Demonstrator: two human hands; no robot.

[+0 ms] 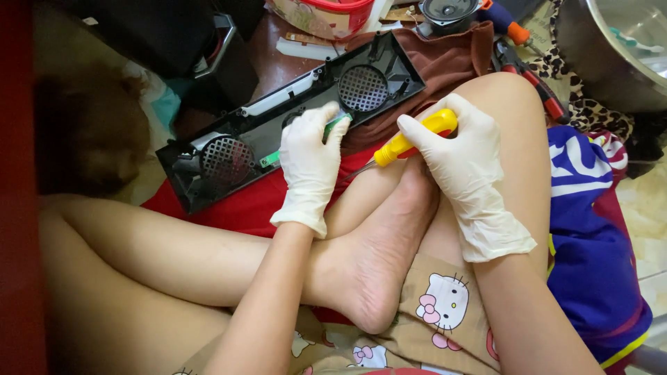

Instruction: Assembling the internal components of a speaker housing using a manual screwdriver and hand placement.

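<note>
1. Gloved right hand [467, 156] grips a yellow-handled screwdriver [410, 141], its shaft angled toward the work.
2. Gloved left hand [310, 163] pinches a small green circuit board [332, 127] against the black speaker panel [292, 118], which rests on a red cloth [229, 208] before the crossed legs.
3. Steadying the board while seating the tip squarely would likely prevent slipping.

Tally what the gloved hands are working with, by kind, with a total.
Gloved hands: 2 (left hand, right hand)
Yellow-handled screwdriver: 1
Black speaker panel: 1
Green circuit board: 1
Total: 5
</note>
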